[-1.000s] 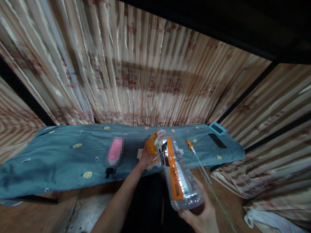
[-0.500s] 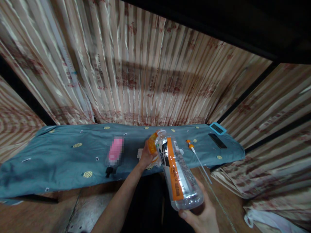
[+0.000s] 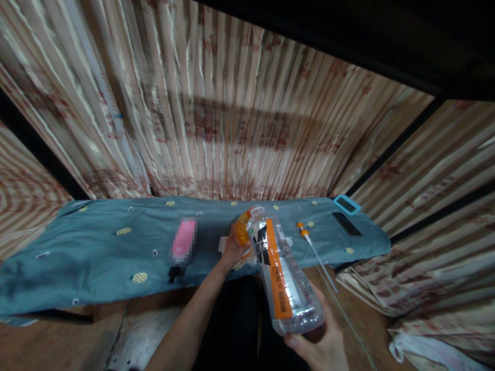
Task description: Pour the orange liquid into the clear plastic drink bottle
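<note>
My right hand (image 3: 323,335) grips the base of a large clear plastic bottle (image 3: 284,278) with an orange, white and black label. The bottle is tilted, its uncapped neck pointing up and left. My left hand (image 3: 232,248) is wrapped round an orange translucent bottle (image 3: 243,226), close beside the clear bottle's neck. The mouth of the orange bottle is hard to make out. Beneath my left hand lies a white cloth or tissue (image 3: 223,244). An orange-and-white pump head (image 3: 303,232) with a long clear tube rests to the right, the tube jutting over the edge.
A pink bottle (image 3: 184,239) with a black pump lies on the teal patterned cloth (image 3: 100,252) at left. Toward the right end are a dark phone (image 3: 346,224) and a blue-framed device (image 3: 347,204). Striped curtains (image 3: 232,129) and black poles (image 3: 398,144) surround the surface.
</note>
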### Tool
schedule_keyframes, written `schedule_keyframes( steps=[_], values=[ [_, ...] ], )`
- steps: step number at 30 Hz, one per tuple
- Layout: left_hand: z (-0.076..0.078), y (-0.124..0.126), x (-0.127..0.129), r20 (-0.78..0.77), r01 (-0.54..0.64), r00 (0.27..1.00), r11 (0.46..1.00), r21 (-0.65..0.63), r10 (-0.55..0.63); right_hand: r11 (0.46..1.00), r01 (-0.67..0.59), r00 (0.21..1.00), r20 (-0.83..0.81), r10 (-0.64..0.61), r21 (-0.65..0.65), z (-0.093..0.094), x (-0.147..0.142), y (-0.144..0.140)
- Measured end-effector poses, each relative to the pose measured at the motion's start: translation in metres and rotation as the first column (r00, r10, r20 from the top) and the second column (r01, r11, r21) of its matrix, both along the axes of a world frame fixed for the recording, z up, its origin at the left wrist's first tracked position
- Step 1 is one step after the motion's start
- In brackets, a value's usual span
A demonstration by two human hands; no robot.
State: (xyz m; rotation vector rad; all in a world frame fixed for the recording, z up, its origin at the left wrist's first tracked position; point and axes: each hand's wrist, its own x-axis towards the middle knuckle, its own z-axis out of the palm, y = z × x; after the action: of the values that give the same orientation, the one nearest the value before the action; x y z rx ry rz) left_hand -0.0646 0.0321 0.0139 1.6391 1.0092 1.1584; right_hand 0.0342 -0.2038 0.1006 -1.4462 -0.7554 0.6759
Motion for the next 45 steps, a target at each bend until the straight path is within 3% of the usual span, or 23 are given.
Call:
schedule_keyframes(
  steps=[29, 45],
  values=[
    [-0.0003, 0.0001, 0.0, -0.022, -0.003, 1.0, 1.0, 0.03, 0.004, 0.999, -0.033, 0.997, -0.067, 0.035, 0.031, 0.0005, 0.0013, 0.0006],
    [-0.0005, 0.0012, -0.001, -0.039, -0.002, 0.999, 1.0, 0.015, 0.003, 0.997, -0.056, 0.998, 0.029, 0.055, 0.048, 0.0006, 0.0017, 0.001]
  ],
)
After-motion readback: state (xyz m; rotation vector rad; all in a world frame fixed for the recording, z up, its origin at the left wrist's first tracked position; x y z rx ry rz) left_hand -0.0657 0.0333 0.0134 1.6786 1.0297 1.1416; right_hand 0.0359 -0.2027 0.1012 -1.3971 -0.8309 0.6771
